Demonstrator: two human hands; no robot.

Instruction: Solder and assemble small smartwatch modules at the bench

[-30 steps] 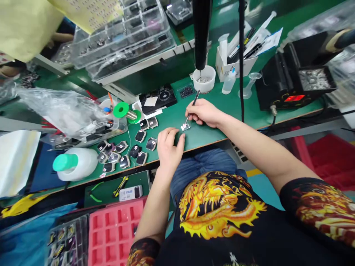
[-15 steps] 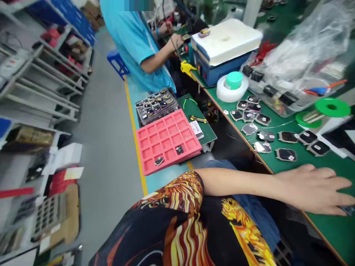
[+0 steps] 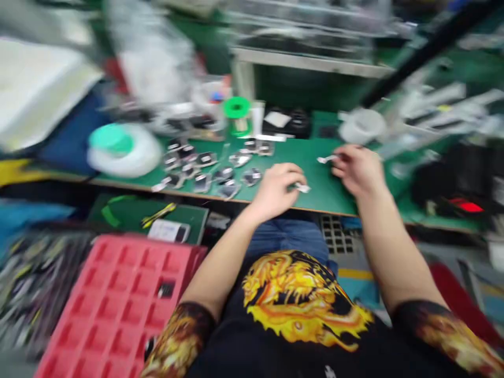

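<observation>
Over the green bench top (image 3: 315, 202), my left hand (image 3: 277, 191) is closed with its fingers curled. A small white-ended piece (image 3: 302, 187) pokes out from its fingertips; motion blur hides what kind it is. To the right, my right hand (image 3: 360, 170) pinches a small white strip (image 3: 326, 159) between thumb and fingers. The two hands are apart. Left of my left hand lie several watch-face modules (image 3: 202, 182) with dark glass and small white labels, the closest one (image 3: 251, 177) just beside my knuckles.
A green wire spool (image 3: 237, 116) and a white roll (image 3: 362, 126) stand at the back. On the left are a white tape roll (image 3: 145, 157) with a teal lid (image 3: 112, 139), a pink compartment tray (image 3: 104, 294) and a yellow cutter (image 3: 157, 215). A black bag (image 3: 452, 178) lies right.
The view has swung right, from the aisle and the co-worker to the bench in front of me. My right hand has come into view, holding a white strip.
</observation>
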